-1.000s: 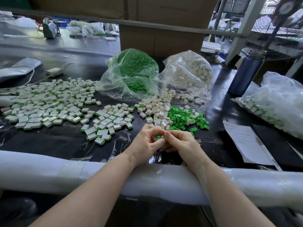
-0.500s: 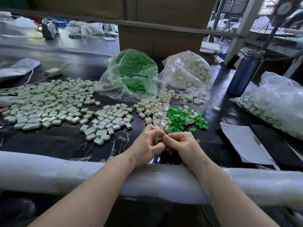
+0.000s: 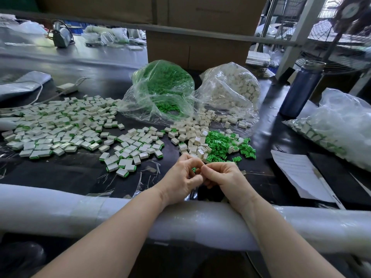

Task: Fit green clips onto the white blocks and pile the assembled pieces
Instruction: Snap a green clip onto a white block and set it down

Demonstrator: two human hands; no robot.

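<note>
Head view: black table (image 3: 66, 177) under assembled pieces (image 3: 60, 125), cardboard box (image 3: 198, 47) behind.

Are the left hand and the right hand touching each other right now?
Touching. In the head view the left hand and right hand meet at the fingertips, with no gap showing, around a green clip pinched between them.

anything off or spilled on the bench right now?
Nothing damaged. Loose green clips and white blocks spill from the open bags' mouths into one mixed heap, and one stray clip lies apart from it. Assembled pieces are scattered flat, not stacked. Both hands, left hand and right hand, pinch a clip.
</note>
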